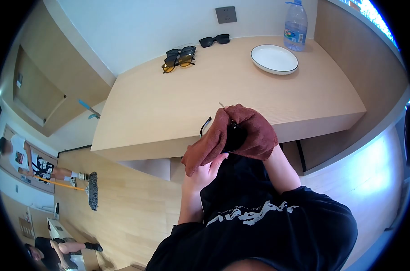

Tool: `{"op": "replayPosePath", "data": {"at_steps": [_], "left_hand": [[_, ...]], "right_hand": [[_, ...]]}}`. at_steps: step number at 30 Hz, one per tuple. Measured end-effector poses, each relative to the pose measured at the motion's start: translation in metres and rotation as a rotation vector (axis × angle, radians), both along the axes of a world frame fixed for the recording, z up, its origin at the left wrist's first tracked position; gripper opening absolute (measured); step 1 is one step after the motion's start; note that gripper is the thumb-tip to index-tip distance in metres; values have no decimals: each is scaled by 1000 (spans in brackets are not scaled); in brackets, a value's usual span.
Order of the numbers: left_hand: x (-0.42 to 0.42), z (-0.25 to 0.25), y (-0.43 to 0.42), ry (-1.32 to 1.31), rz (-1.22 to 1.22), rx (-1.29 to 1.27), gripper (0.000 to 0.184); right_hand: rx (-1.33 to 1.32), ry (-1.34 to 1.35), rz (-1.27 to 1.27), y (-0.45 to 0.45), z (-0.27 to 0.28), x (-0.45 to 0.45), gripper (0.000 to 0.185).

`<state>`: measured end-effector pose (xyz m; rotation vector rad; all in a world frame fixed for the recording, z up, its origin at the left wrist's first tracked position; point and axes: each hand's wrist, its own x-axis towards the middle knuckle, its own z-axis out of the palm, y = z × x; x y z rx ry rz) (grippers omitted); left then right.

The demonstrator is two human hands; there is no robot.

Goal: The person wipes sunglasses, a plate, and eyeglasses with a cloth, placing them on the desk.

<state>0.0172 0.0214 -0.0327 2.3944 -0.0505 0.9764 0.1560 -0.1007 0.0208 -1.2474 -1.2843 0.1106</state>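
A brown cloth (254, 128) is bunched around a pair of sunglasses (235, 137) in front of my chest, at the desk's near edge. One dark lens shows between the folds, and a thin black temple sticks out on the left. My left hand (206, 172) is closed on the cloth and glasses from below, its thumb along the cloth's lower edge. The cloth covers my right hand, whose fingers are hidden; only the wrist and forearm show, and the cloth is gathered round the lens there.
On the wooden desk (146, 104) lie several other sunglasses (180, 58), including a black pair (215, 40) by the wall. A white plate (275, 58) and a water bottle (295, 29) stand at the back right. At far left, one person holds a mop (93, 190); another person sits below.
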Motion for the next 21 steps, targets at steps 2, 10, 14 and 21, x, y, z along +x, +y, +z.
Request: {"op": "replayPosePath", "data": {"at_steps": [2, 10, 14, 21], "left_hand": [[0, 4, 0, 3, -18, -14, 24], [-8, 3, -8, 52, -127, -490, 13], [-5, 2, -13, -48, 15, -452, 10], [-7, 11, -9, -108, 22, -60, 8]], "right_hand": [[13, 33, 52, 0, 1, 1, 29], [-193, -149, -41, -7, -10, 6, 23], [-30, 974, 559, 1, 15, -10, 19], [-143, 165, 194, 13, -31, 24, 32]]}}
